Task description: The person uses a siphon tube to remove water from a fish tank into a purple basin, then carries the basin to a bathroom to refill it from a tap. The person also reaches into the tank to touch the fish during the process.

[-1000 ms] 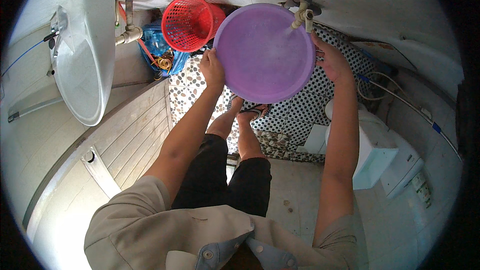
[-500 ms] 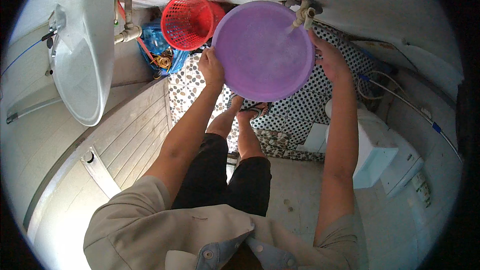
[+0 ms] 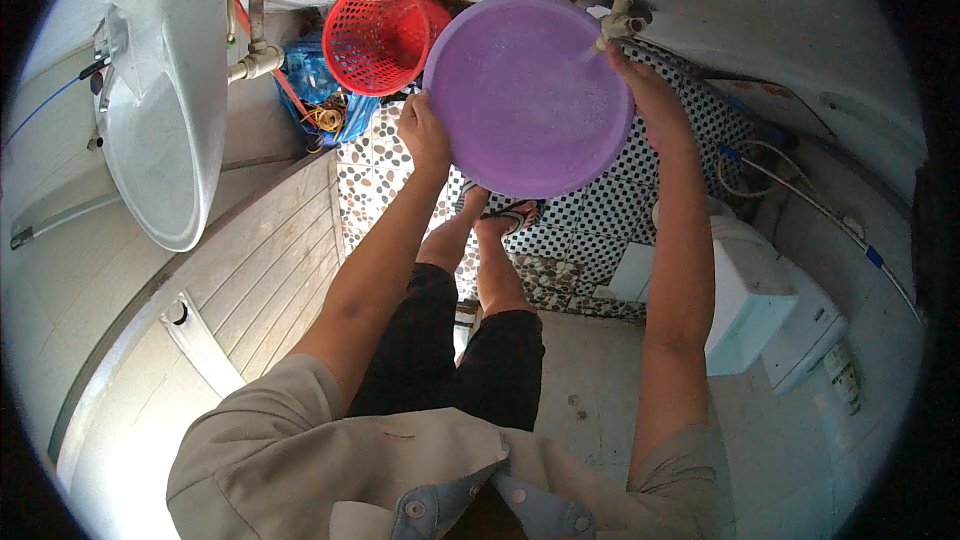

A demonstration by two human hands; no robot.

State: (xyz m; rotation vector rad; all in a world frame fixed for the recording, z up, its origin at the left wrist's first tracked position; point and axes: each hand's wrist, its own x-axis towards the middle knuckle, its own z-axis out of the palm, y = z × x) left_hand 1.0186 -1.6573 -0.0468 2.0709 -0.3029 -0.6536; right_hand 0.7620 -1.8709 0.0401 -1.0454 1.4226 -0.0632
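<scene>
A round purple plastic basin (image 3: 525,105) is held up in front of me, under a wall tap (image 3: 620,20). Water runs from the tap's spout into it, and a shallow, rippled layer covers the bottom. My left hand (image 3: 426,132) grips the basin's left rim, thumb on top and the other fingers hidden below. On the right rim, close beside the spout, my right hand (image 3: 650,100) supports the basin, its fingers partly hidden behind the edge.
Left of the basin stands a red perforated basket (image 3: 378,38), with blue plastic bags (image 3: 312,75) beside it. A white washbasin (image 3: 165,130) hangs at far left, a white toilet (image 3: 745,290) is at right, and a hose (image 3: 800,185) lies along the right wall. My sandalled feet stand on patterned tiles (image 3: 375,190).
The basin has shifted slightly upward in view. My right hand has moved up along the rim, closer to the tap's spout. The left hand keeps its hold.
</scene>
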